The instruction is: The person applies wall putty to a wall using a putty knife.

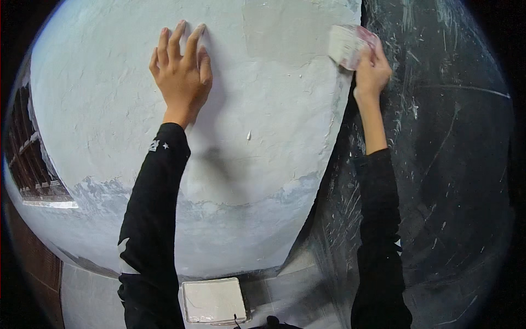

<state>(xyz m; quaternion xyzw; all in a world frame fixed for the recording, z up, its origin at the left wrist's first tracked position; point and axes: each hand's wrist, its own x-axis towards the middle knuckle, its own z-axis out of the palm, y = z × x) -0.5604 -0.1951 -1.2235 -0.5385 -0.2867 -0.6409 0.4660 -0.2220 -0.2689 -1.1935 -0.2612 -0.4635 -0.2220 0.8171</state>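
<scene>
My right hand (373, 71) grips a flat reddish putty scraper (368, 36), its fingers closed on the near edge. White putty coats much of the scraper's face, which is up by the right edge of the white wall (285, 120). On the upper left of the same wall is my left hand (183, 74), fingers spread and nothing held in it. Its fingertips seem to rest on the plaster. Between the hands, toward the top, a greyer rectangular patch (279, 30) shows on the wall.
A dark panel (438, 164) with white smears stands along the right. Below the wall, a rectangular tray (185, 302) holds white putty on the grey floor (87, 296). A barred brown window (38, 153) is at the far left. The wall's lower band is bluish grey.
</scene>
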